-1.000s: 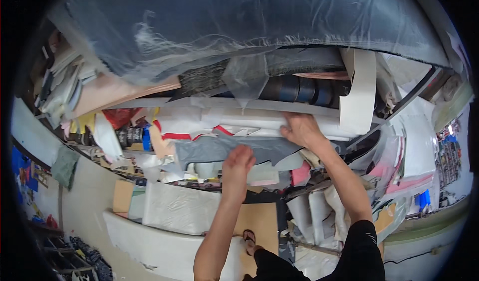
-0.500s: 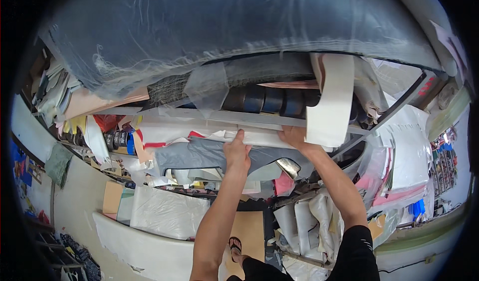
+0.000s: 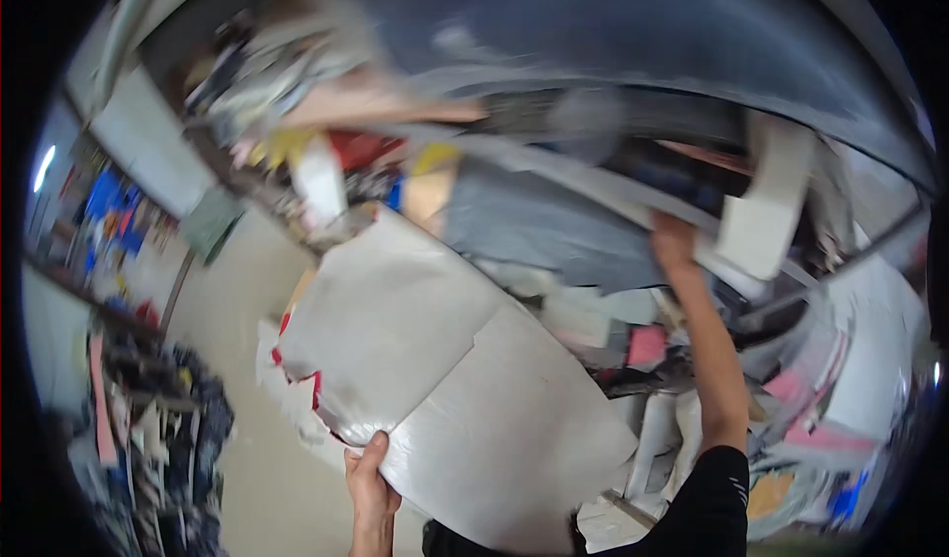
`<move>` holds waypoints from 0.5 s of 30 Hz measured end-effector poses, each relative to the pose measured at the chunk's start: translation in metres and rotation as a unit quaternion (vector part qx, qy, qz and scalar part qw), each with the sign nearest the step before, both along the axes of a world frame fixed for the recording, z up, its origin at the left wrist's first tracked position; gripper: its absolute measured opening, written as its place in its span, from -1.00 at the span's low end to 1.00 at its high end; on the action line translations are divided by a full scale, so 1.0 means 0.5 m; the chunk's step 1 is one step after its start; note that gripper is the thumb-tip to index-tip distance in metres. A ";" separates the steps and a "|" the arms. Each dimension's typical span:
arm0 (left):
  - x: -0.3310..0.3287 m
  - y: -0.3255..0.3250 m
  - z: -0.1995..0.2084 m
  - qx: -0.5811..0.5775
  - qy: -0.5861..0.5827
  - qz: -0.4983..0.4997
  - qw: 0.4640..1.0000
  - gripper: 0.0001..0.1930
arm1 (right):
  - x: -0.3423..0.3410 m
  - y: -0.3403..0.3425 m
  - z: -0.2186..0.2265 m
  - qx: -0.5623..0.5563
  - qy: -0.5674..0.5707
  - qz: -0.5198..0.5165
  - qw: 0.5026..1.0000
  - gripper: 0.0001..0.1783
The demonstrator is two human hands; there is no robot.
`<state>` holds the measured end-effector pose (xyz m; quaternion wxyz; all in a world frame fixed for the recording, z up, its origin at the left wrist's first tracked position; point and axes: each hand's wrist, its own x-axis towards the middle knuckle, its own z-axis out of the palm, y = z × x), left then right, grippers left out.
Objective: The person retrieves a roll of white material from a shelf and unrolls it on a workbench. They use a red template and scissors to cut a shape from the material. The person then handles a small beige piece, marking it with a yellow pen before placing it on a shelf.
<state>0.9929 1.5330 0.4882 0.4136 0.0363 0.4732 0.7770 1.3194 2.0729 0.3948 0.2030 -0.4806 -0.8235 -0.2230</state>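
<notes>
Beside cluttered shelving [image 3: 593, 188], the left hand [image 3: 372, 478] grips white sheeting [image 3: 494, 414].

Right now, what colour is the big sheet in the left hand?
The big sheet is pale greyish white, seen best in the head view.

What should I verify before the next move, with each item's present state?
1. Left hand grip on the glossy white sheet: ok, thumb over its near edge.
2. Right hand grip: cannot tell, fingers blurred at the shelf rail.
3. Sheet edges even: not ok, ragged with red edging at left.
4. Gray sheet below the rail: ok.
5. Footing: cannot tell, feet out of sight.
</notes>
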 end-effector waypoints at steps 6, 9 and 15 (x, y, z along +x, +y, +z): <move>-0.105 -0.394 -0.079 -0.022 -0.057 0.237 0.970 -0.58 | -0.343 -0.572 0.102 -0.084 0.118 0.257 0.955 -0.33; -0.150 -0.562 -0.105 0.068 -0.095 0.324 0.939 -0.57 | -0.516 -0.932 -0.028 -0.555 0.157 0.289 0.764 -0.27; -0.225 -1.053 -0.123 0.129 -0.134 0.490 0.852 -0.59 | -0.753 -1.615 -0.408 -0.971 0.182 -0.008 0.154 -0.28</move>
